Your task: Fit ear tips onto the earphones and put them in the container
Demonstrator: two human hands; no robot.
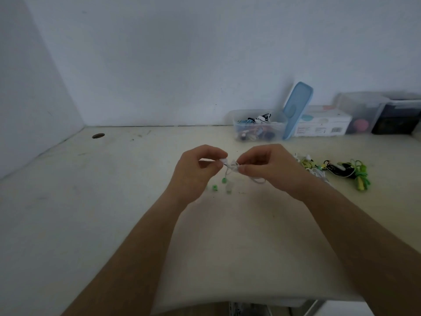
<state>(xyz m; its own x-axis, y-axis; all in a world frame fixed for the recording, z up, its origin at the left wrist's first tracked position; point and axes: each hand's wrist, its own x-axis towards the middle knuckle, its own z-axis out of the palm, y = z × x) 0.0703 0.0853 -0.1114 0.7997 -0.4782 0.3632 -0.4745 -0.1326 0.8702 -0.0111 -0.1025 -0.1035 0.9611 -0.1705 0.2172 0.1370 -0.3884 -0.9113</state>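
Above the middle of the pale table (114,201) my two hands hold a white wired earphone (232,167). My left hand (196,169) pinches its white earbud end between thumb and fingers. My right hand (268,169) pinches the bunched white cable close to the bud, and a loop of cable hangs below it. Small green ear tips (214,187) and a pale piece lie on the table just under the hands. A clear container (259,127) with earphones inside stands at the back, its blue lid (297,110) leaning against it.
A tangle of green, yellow, black and white earphones (337,171) lies to the right of my hands. Behind it stand a white carton (323,125) and clear storage boxes (362,110) along the wall. A round cable hole (98,135) is at the back left.
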